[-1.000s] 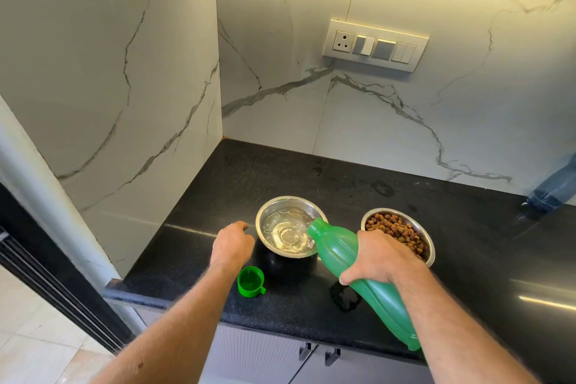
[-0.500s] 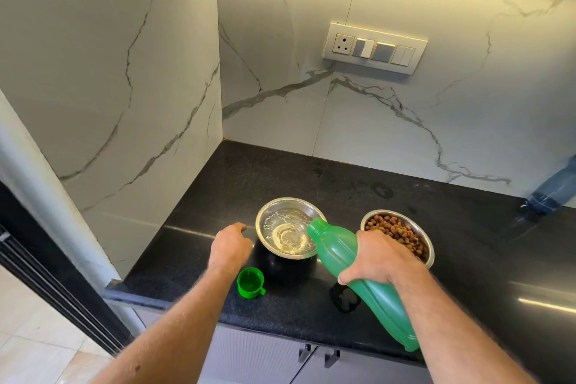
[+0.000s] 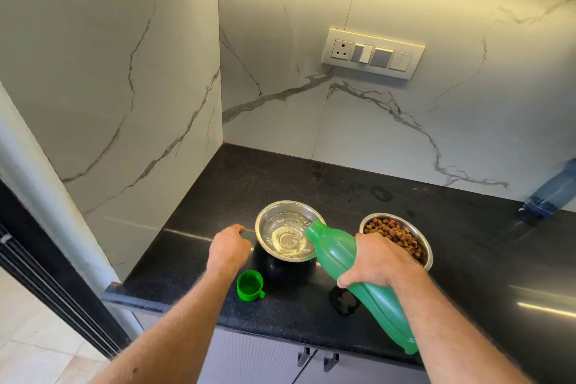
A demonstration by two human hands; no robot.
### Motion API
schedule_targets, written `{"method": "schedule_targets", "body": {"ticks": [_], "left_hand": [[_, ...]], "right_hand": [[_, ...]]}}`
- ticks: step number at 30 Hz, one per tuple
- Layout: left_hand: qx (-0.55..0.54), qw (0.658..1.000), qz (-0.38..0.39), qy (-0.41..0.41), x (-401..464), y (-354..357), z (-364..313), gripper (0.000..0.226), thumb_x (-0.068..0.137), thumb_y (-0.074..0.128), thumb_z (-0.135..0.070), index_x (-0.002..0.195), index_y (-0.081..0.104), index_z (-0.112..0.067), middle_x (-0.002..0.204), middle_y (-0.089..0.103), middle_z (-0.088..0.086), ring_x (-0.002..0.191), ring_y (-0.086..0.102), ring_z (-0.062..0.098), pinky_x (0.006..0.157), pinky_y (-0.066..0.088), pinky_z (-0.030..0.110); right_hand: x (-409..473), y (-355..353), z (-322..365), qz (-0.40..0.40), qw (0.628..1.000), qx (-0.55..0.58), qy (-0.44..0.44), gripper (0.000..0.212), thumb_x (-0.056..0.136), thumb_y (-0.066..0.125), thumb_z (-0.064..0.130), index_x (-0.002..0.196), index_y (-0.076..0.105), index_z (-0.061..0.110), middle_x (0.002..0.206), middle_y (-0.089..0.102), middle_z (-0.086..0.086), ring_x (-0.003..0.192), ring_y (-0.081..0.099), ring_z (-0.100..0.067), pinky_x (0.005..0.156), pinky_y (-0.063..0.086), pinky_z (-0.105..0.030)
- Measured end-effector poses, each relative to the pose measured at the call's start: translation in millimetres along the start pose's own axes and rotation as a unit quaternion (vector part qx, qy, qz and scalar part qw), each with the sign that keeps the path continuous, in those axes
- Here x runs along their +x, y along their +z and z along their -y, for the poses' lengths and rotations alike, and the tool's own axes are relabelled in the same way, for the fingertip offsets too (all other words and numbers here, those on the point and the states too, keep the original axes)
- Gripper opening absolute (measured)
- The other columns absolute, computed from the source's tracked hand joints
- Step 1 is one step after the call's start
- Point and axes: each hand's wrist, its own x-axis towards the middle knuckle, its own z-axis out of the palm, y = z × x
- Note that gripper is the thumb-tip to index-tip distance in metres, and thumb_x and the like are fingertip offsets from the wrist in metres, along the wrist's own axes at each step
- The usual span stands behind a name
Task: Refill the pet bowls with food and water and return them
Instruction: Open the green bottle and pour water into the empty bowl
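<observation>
The right hand [image 3: 378, 260] had its grip curled round the green bottle [image 3: 358, 280] — long axis slanted, mouth toward upper left over the water bowl [image 3: 288, 235]. The left hand [image 3: 229, 248] rested loosely curled beside that bowl — holding nothing.

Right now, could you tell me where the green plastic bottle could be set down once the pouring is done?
The black stone countertop lies bare behind both bowls, up to the marble wall, and at the far right. It is crowded in front: the steel water bowl, the steel kibble bowl, the green bottle cap and both hands, the left hand and the right hand gripping the green plastic bottle.
</observation>
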Motion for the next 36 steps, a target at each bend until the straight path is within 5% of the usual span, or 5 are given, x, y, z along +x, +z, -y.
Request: {"method": "schedule_targets", "body": {"ticks": [11, 27, 36], "left_hand": [[0.001, 1.000, 0.009, 0.002, -6, 0, -4, 0.047, 0.095, 0.051, -0.007, 0.141, 0.055, -0.018, 0.137, 0.061, 0.008, 0.116, 0.062, 0.022, 0.094, 0.053, 0.036], [-0.006, 1.000, 0.018, 0.001, -13, -3, 0, 0.048, 0.094, 0.051, -0.008, 0.141, 0.055, -0.020, 0.138, 0.061, 0.006, 0.119, 0.061, 0.023, 0.099, 0.050, 0.036], [0.001, 1.000, 0.022, 0.005, -16, -9, 0, 0.046, 0.096, 0.050, -0.007, 0.140, 0.055, -0.019, 0.137, 0.061, 0.007, 0.117, 0.061, 0.021, 0.096, 0.051, 0.033]], "right_hand": [[-1, 4, -2, 0.004, 1.000, 0.005, 0.005, 0.085, 0.040, 0.082, 0.073, 0.109, 0.060, 0.028, 0.093, 0.065, 0.008, 0.081, 0.064, -0.010, 0.077, 0.058, -0.034], [-5, 6, 3, -0.006, 1.000, 0.020, 0.006, 0.083, 0.041, 0.083, 0.072, 0.107, 0.059, 0.028, 0.092, 0.064, 0.009, 0.081, 0.062, -0.009, 0.074, 0.056, -0.033], [-12, 5, 7, 0.011, 1.000, 0.007, 0.017, 0.076, 0.043, 0.085, 0.071, 0.100, 0.059, 0.027, 0.088, 0.063, 0.008, 0.076, 0.062, -0.008, 0.058, 0.045, -0.028]]}}
